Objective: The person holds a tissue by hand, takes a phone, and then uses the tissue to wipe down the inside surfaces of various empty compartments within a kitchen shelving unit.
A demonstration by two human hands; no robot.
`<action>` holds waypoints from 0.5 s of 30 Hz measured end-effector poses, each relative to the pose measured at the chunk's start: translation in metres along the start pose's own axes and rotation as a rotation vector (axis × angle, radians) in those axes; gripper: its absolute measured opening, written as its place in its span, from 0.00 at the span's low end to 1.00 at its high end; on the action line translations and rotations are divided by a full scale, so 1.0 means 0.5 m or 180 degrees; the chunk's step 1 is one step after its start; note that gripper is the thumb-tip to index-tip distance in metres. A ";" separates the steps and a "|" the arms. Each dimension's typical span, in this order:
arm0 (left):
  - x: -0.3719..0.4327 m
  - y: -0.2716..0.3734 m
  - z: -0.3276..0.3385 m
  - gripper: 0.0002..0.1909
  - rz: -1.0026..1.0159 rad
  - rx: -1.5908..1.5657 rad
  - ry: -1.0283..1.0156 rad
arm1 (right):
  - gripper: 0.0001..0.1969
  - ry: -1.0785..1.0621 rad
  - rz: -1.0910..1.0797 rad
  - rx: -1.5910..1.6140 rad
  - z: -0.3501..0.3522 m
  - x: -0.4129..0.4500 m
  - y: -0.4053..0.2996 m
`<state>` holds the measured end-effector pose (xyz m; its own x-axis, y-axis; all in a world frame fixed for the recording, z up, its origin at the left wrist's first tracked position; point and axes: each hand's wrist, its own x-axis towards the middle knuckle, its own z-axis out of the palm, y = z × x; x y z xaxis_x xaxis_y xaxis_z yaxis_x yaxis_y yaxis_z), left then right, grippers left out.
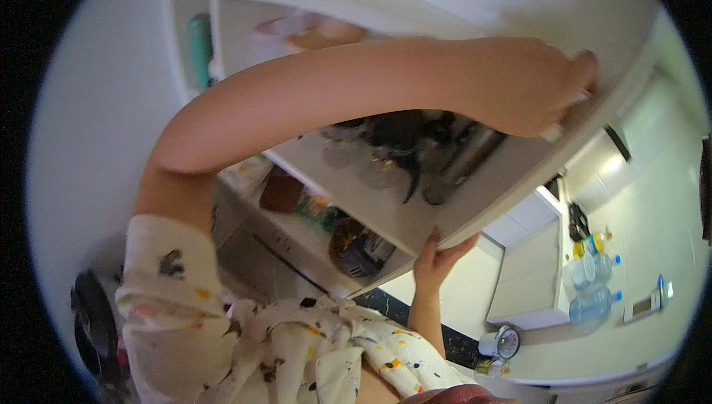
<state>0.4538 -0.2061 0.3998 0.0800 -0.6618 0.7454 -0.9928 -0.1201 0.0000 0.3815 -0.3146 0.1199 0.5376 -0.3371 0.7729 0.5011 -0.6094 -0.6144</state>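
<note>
My left arm reaches across the front of a white shelf cabinet (356,178). Bent fingers of my left hand (534,89) hold a small white cloth or tissue (552,132), mostly hidden, against the inner face of the side panel (589,104). Lower down, my right hand (435,256) grips the front edge of that panel, thumb and fingers on opposite sides. Beneath my left forearm, clear glassware (384,173) and blurred dark items (397,128) stand on a shelf, partly covered by the arm.
A lower shelf holds a brown box (281,190) and several packages (361,245). A green bottle (200,50) stands at the far left. Beyond the panel, a kitchen counter carries large water bottles (595,306) and a white round appliance (500,343). Something black (94,326) stands behind at lower left.
</note>
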 end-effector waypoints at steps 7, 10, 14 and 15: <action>0.056 -0.021 0.038 0.20 0.0107 0.0291 0.0412 | 0.34 0.0098 -0.0171 0.0038 -0.021 0.078 -0.012; 0.062 -0.016 0.064 0.17 -0.0134 0.0339 0.0609 | 0.33 0.0041 -0.0345 0.0023 -0.026 0.111 -0.005; 0.071 -0.032 0.107 0.13 0.0383 0.0639 0.1164 | 0.33 0.0065 -0.0631 0.0214 -0.023 0.130 0.026; 0.091 -0.055 0.135 0.13 0.0335 0.0664 0.1191 | 0.33 0.0007 -0.0645 0.0227 -0.022 0.136 0.035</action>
<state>0.4908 -0.2829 0.3885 -0.0967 -0.3696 0.9242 -0.9514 -0.2386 -0.1949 0.4193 -0.3562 0.1636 0.4195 -0.2146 0.8820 0.6455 -0.6127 -0.4561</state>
